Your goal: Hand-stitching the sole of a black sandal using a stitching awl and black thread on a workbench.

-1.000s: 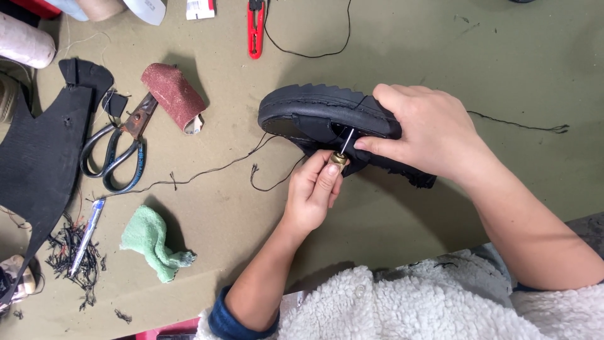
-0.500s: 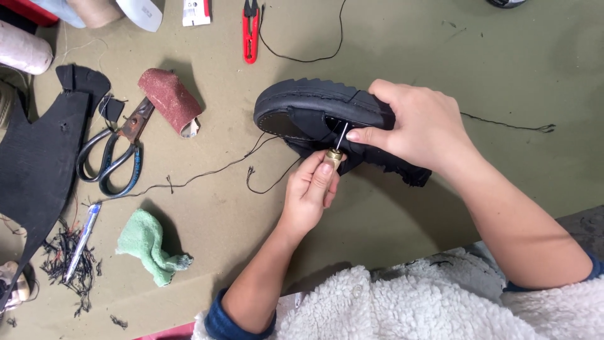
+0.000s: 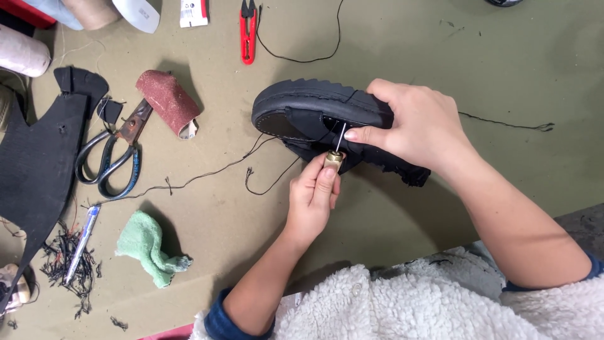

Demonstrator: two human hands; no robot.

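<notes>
Matt black rubber-soled shoe point(image 3: 314, 110), brass-collared steel awl point(image 3: 335, 151), rough sandpaper roll point(image 3: 168, 102)

Shoe-repair or cobbler workshop. Indicators: olive work surface point(image 3: 440, 50) carrying large scissors point(image 3: 110, 154), red thread snips point(image 3: 248, 31), a sandpaper roll point(image 3: 168, 102), black sole material point(image 3: 38, 164), thread spools point(image 3: 22, 56) and trimmings point(image 3: 69, 264).

Bare tabletop point(image 3: 440, 56) open right of and above black shoe point(image 3: 314, 104). Left side crowded: scissors point(image 3: 110, 157), sandpaper roll point(image 3: 168, 102), green cloth point(image 3: 148, 249), loose black thread point(image 3: 207, 173). Red snips point(image 3: 248, 31) near far edge.
</notes>
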